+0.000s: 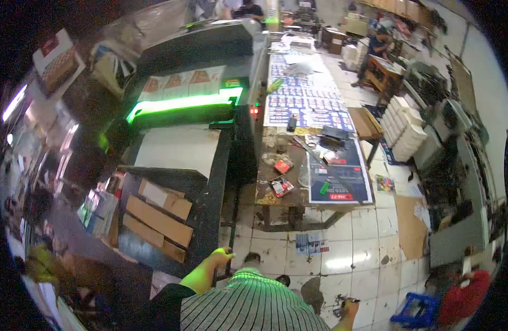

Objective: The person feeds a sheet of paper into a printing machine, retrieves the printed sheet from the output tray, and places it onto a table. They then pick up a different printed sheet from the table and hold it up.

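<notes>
Beside the edge of the long dark machine bed point(201, 237), my left hand point(222, 256) is held low with its fingers curled. What it holds, if anything, is too small to tell. Low on the right, my right hand point(350, 307) is closed around a small dark object point(339, 311), too blurred to name. Between the arms shows my striped shirt point(248, 303). The large machine with a glowing green bar point(182, 105) stands ahead on the left. On its bed are a pale flat sheet point(176, 148) and brown cardboard strips point(157, 227).
A worktable point(267, 160) ahead carries printed sheets point(303, 102), a dark blue poster point(345, 179) and red packets point(282, 186). A blue plastic stool point(416, 310) and a person in red point(466, 295) are at lower right. White stacks point(401, 129) stand right; another person point(375, 47) sits farther back.
</notes>
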`<control>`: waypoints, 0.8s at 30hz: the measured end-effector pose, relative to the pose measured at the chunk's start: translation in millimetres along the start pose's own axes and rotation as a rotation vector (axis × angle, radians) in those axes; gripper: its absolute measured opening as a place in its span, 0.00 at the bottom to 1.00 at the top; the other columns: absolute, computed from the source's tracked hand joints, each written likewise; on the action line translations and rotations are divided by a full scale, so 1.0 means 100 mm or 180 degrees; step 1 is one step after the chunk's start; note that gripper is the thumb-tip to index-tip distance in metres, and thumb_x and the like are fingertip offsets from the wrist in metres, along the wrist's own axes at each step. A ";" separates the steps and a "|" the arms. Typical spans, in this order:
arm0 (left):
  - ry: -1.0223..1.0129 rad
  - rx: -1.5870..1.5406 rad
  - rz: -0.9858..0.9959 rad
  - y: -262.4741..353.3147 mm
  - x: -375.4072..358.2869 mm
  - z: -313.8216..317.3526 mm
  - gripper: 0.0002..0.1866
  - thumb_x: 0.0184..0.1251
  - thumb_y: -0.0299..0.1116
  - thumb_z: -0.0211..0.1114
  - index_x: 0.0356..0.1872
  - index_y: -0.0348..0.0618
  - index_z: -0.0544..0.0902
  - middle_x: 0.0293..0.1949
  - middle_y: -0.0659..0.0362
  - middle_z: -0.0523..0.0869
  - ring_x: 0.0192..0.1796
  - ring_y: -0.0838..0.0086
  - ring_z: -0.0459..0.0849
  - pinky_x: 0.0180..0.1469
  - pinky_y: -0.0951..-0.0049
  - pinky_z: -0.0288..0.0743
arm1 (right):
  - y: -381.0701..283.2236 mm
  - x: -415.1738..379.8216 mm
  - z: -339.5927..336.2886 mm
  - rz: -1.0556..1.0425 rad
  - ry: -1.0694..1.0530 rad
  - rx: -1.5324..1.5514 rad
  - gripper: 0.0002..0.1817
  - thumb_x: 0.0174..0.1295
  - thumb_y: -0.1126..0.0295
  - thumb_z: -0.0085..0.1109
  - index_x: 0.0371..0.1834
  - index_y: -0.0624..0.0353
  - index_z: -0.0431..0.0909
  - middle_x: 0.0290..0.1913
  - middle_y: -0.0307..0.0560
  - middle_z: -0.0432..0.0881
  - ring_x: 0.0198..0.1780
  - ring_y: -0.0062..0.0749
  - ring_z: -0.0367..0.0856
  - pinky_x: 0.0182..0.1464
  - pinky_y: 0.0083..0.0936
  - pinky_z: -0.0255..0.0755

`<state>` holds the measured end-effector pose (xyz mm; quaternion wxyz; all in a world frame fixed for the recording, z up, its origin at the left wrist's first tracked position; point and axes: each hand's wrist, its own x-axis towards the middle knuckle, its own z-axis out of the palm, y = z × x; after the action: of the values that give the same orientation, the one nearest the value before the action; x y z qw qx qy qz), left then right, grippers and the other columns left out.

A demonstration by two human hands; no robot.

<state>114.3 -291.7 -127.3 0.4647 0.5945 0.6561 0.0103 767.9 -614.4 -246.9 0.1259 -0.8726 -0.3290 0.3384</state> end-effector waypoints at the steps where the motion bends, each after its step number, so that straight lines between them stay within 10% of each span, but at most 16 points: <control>1: 0.0241 -0.0069 0.0012 0.16 -0.05 -0.08 0.35 0.58 0.57 0.66 0.57 0.37 0.78 0.49 0.46 0.85 0.50 0.58 0.84 0.54 0.64 0.76 | -0.32 -0.05 0.00 -0.0002 0.0890 0.2147 0.05 0.52 0.77 0.63 0.28 0.62 0.75 0.20 0.43 0.75 0.19 0.25 0.72 0.21 0.28 0.69; 3: 0.0576 -0.0189 -0.0090 0.31 -0.08 -0.16 0.34 0.59 0.55 0.67 0.57 0.36 0.78 0.48 0.46 0.85 0.50 0.58 0.84 0.53 0.64 0.76 | -0.61 0.15 0.00 0.0190 0.0380 0.1137 0.11 0.64 0.64 0.49 0.34 0.62 0.73 0.30 0.51 0.81 0.28 0.39 0.79 0.35 0.35 0.78; 7: 0.0827 -0.0916 0.0010 0.41 0.10 -0.54 0.29 0.60 0.46 0.69 0.57 0.35 0.77 0.48 0.46 0.86 0.50 0.58 0.84 0.53 0.66 0.76 | -1.10 0.40 0.19 -0.0376 0.0405 0.2039 0.09 0.65 0.64 0.51 0.34 0.59 0.73 0.28 0.49 0.81 0.24 0.36 0.78 0.24 0.31 0.75; 11: 0.2568 -0.0935 0.0652 0.69 0.37 -1.39 0.22 0.64 0.39 0.64 0.56 0.37 0.78 0.54 0.46 0.82 0.53 0.57 0.83 0.55 0.63 0.75 | -1.69 0.58 0.07 0.0121 -0.0423 0.2730 0.07 0.62 0.70 0.59 0.36 0.52 0.69 0.21 0.42 0.73 0.18 0.31 0.72 0.15 0.25 0.62; 13: 0.3456 -0.1003 0.0780 0.76 0.61 -1.98 0.20 0.65 0.35 0.63 0.55 0.36 0.77 0.55 0.45 0.80 0.54 0.54 0.81 0.56 0.61 0.75 | -2.33 0.43 0.06 0.0827 0.0511 0.3417 0.13 0.69 0.59 0.49 0.34 0.54 0.79 0.36 0.51 0.82 0.22 0.35 0.79 0.16 0.25 0.64; 15: 0.4505 -0.0205 0.1010 0.86 0.80 -2.69 0.19 0.66 0.34 0.62 0.55 0.36 0.76 0.51 0.44 0.81 0.52 0.51 0.81 0.54 0.58 0.75 | -2.74 0.77 0.08 0.1028 0.0656 0.3794 0.16 0.71 0.57 0.47 0.52 0.54 0.74 0.37 0.51 0.82 0.27 0.42 0.83 0.18 0.33 0.69; 17: 0.4653 -0.0058 0.0545 0.84 1.03 -3.30 0.19 0.66 0.34 0.60 0.56 0.37 0.75 0.48 0.43 0.81 0.50 0.51 0.81 0.53 0.57 0.75 | -3.26 1.06 0.14 0.0937 0.1038 0.4084 0.10 0.66 0.57 0.54 0.42 0.46 0.67 0.28 0.43 0.76 0.19 0.33 0.73 0.14 0.25 0.61; 21: 0.4025 0.0197 0.0184 0.64 1.57 -4.08 0.21 0.66 0.40 0.61 0.55 0.39 0.76 0.50 0.43 0.81 0.53 0.52 0.80 0.56 0.57 0.73 | -3.92 1.97 0.31 0.1070 0.1061 0.3843 0.28 0.64 0.35 0.46 0.59 0.38 0.64 0.54 0.44 0.75 0.42 0.40 0.78 0.35 0.39 0.70; 24: 0.2853 0.0305 -0.0445 0.28 2.02 -4.05 0.25 0.67 0.51 0.59 0.56 0.45 0.78 0.55 0.48 0.81 0.57 0.53 0.79 0.57 0.57 0.73 | -4.40 2.46 0.37 0.1033 0.1339 0.4696 0.30 0.65 0.35 0.42 0.58 0.44 0.72 0.47 0.41 0.82 0.45 0.37 0.80 0.43 0.36 0.74</control>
<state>-87.9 94.6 -1.9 0.1064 0.5065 0.8308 0.2048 664.6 -121.2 -204.3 0.6818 -0.6464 0.1433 0.3112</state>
